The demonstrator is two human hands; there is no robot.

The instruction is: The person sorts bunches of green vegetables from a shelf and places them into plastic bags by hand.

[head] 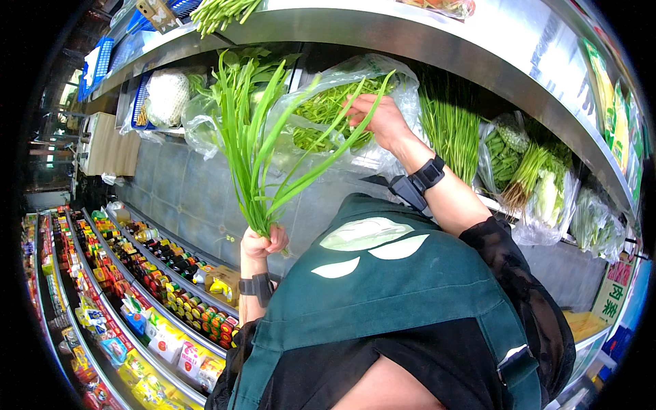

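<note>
My left hand (264,242) is closed around the lower stems of a bunch of long, flat green leaves (251,148), probably Chinese chives or garlic leaves. The bunch fans out upward, and a few blades lean to the right. My right hand (382,123) is at the tips of those leaning blades, its fingers curled. Whether it pinches a blade cannot be made out. Behind that hand, a clear plastic bag (405,77) of thin-stemmed leafy greens (323,105) lies open on the lower shelf.
Above runs a stainless steel shelf edge (359,36). Right of the bag are long thin green stalks (451,133) and bagged vegetables (548,200). To the left are a netted white vegetable (168,97) and a wooden box (107,146). Racks of bottles and packets (179,287) flank my left side.
</note>
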